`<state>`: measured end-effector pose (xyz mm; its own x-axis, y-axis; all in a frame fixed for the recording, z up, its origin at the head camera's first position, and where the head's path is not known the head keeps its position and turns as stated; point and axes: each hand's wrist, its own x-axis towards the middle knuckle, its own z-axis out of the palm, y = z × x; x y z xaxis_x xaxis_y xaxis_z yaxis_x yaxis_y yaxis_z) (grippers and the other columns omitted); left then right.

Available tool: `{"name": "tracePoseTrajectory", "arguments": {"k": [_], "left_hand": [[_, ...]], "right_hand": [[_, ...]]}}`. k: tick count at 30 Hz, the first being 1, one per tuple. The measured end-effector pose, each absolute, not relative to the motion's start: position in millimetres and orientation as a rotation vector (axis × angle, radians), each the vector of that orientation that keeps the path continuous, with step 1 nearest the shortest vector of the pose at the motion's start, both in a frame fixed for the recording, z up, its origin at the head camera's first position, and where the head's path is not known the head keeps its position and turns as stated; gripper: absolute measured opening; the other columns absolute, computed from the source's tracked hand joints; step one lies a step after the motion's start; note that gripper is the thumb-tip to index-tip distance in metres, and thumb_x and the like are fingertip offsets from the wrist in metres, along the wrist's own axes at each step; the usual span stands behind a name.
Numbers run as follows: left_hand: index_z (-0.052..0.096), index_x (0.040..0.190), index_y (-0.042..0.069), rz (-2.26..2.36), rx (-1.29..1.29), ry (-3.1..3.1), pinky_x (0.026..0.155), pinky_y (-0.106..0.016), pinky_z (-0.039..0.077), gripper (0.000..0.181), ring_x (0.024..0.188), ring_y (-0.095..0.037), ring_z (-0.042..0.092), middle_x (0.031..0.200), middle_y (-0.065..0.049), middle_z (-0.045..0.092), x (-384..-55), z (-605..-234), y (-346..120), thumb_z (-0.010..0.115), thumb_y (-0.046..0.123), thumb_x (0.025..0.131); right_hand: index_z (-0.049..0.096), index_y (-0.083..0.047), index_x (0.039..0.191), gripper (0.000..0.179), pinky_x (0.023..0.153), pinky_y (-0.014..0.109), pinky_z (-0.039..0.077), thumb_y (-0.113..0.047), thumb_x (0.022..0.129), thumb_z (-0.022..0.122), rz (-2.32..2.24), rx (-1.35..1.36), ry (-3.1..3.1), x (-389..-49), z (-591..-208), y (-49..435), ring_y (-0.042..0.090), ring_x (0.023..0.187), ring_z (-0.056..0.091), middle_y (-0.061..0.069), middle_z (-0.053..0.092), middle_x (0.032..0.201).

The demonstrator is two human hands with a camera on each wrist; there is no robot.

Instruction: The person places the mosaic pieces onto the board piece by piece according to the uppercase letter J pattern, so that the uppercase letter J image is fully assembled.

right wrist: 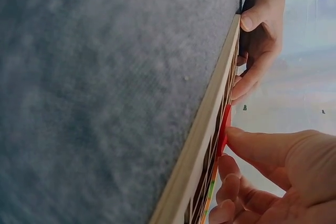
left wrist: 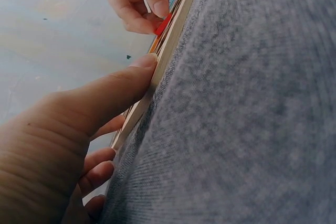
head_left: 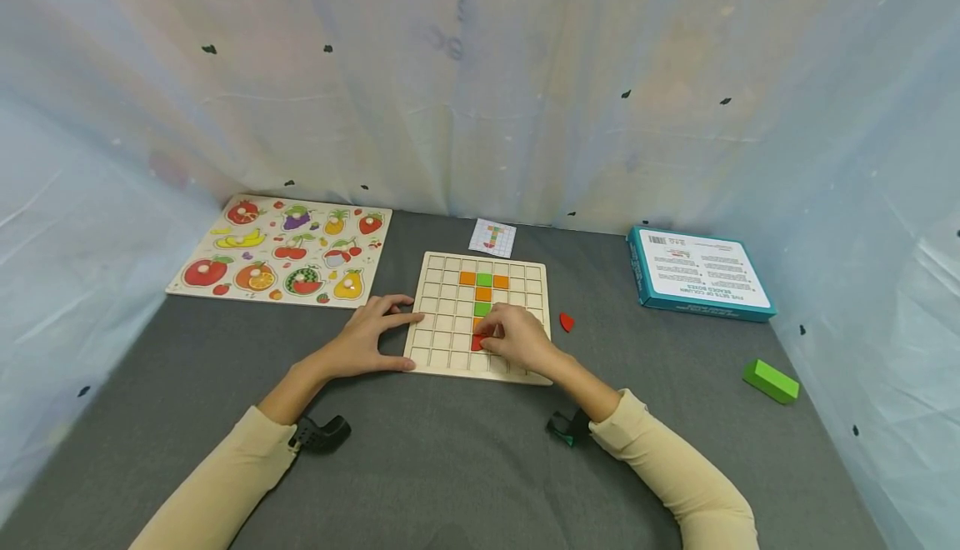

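Observation:
A wooden grid board [head_left: 441, 340] lies on the grey cloth, with orange tiles [head_left: 501, 282] and green tiles [head_left: 482, 309] set in some of its squares. My right hand [head_left: 519, 337] is over the lower middle of the board, thumb and fingertips pinching a red piece [head_left: 477, 342] right at the grid. The right wrist view shows this red piece [right wrist: 224, 129] close against the board's face. With fingers spread, my left hand [head_left: 365, 339] rests along the board's left edge; its thumb touches the near left corner.
Behind the board lies a small pattern card [head_left: 492, 238]. A red curved-sided piece [head_left: 566, 322] is just right of the board. A fruit puzzle board [head_left: 258, 262] is at the left; a teal box [head_left: 701, 275] and a green block [head_left: 771, 382] are at the right.

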<state>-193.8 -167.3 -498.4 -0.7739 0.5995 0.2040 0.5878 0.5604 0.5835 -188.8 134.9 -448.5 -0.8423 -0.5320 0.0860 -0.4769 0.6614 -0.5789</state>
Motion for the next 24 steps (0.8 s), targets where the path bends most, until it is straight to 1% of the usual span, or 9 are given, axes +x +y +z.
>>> {"name": "tracePoseTrajectory", "arguments": {"k": [8,12,15,17,19,22,24], "left_hand": [[0.056,0.144,0.016,1.017,1.045,2.758,0.101,-0.062,0.027,0.081,0.132,-0.034,0.035,0.15,-0.013,0.039,-193,-497,-169,0.083,0.051,0.077],[0.056,0.144,0.016,1.016,1.042,2.757,0.101,-0.063,0.026,0.08,0.132,-0.034,0.035,0.15,-0.013,0.039,-193,-497,-169,0.083,0.051,0.077],[0.056,0.144,0.017,1.014,1.04,2.756,0.101,-0.063,0.026,0.08,0.132,-0.034,0.034,0.15,-0.013,0.039,-193,-497,-169,0.083,0.052,0.077],[0.056,0.145,0.017,1.012,1.037,2.753,0.102,-0.063,0.026,0.081,0.132,-0.034,0.034,0.151,-0.013,0.038,-193,-496,-169,0.083,0.052,0.077],[0.055,0.145,0.017,1.013,1.034,2.749,0.102,-0.063,0.026,0.081,0.133,-0.034,0.034,0.151,-0.013,0.038,-192,-496,-169,0.083,0.052,0.077],[0.055,0.145,0.018,1.018,1.032,2.744,0.102,-0.062,0.026,0.081,0.133,-0.033,0.034,0.151,-0.012,0.038,-192,-495,-168,0.083,0.051,0.077],[0.056,0.145,0.017,1.023,1.036,2.744,0.102,-0.061,0.027,0.081,0.131,-0.033,0.035,0.151,-0.012,0.038,-192,-495,-167,0.083,0.051,0.077]], "right_hand": [[0.079,-0.006,0.095,0.013,0.059,0.024,0.042,-0.001,0.083,0.078,-0.941,-0.86,2.777,-190,-451,133,0.007,0.062,0.05,0.003,0.066,0.084],[0.078,-0.006,0.094,0.01,0.06,0.025,0.042,-0.002,0.085,0.077,-0.967,-0.863,2.782,-189,-449,134,0.007,0.063,0.049,0.002,0.065,0.085],[0.077,-0.007,0.094,0.007,0.061,0.026,0.043,-0.006,0.087,0.076,-0.941,-0.879,2.819,-186,-446,138,0.01,0.067,0.05,0.001,0.063,0.085],[0.077,-0.008,0.096,0.008,0.063,0.027,0.044,-0.009,0.088,0.076,-0.845,-0.943,2.864,-181,-444,143,0.013,0.072,0.052,0.002,0.061,0.088],[0.076,-0.008,0.1,0.013,0.067,0.03,0.044,-0.014,0.089,0.077,-0.696,-1.042,2.911,-174,-442,149,0.017,0.08,0.053,0.004,0.06,0.094],[0.071,-0.007,0.116,0.032,0.08,0.041,0.046,-0.025,0.09,0.077,-0.463,-1.2,2.927,-157,-438,158,0.026,0.104,0.055,0.011,0.059,0.115],[0.063,-0.005,0.13,0.049,0.091,0.051,0.043,-0.033,0.091,0.074,-0.373,-1.253,2.872,-146,-436,162,0.032,0.125,0.049,0.017,0.053,0.135]]}}
